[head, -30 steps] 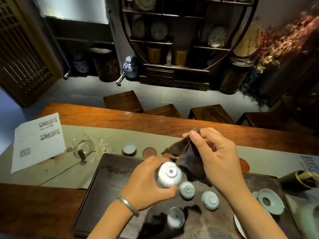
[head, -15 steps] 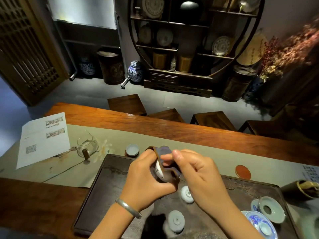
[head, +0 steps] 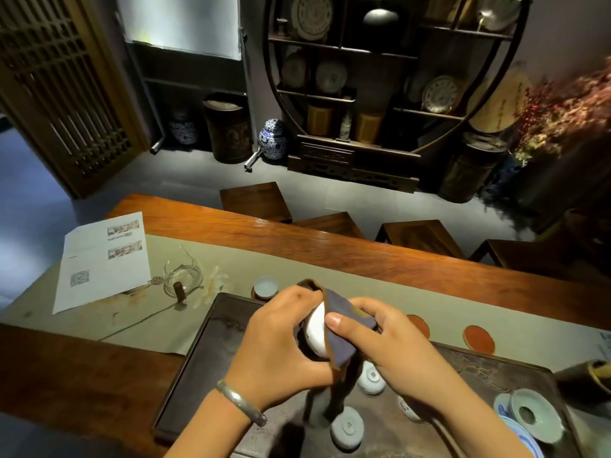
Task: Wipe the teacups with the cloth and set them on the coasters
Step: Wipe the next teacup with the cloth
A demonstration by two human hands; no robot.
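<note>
Above the dark tea tray (head: pixel 195 375), the left hand (head: pixel 281 352) holds a white teacup (head: pixel 315 332) tipped on its side, its axis roughly level and running left to right; which end faces the right hand cannot be told, since the cloth covers it. The left hand's grip is clamped on the teacup, fingers curled over its top and thumb under it. The right hand (head: pixel 396 345) has its grip clamped on the dark cloth (head: pixel 340 332), thumb pressing the fabric against the cup's right side while the fingers curl behind. The cloth drapes over the cup from its upper edge, and a loose tail hangs down toward the tray. On the tray below the hands, three pale teacups stand upside down, foot rings up: one (head: pixel 372 378) just under the right hand, one (head: pixel 347 428) nearer the tray's front, one (head: pixel 408 408) partly hidden by the right forearm. Another teacup (head: pixel 265 287) sits upright on a coaster on the runner beyond the tray's far left corner. Two bare red coasters (head: pixel 479 338) lie on the worktop to the right, one partly hidden behind the right hand.
</note>
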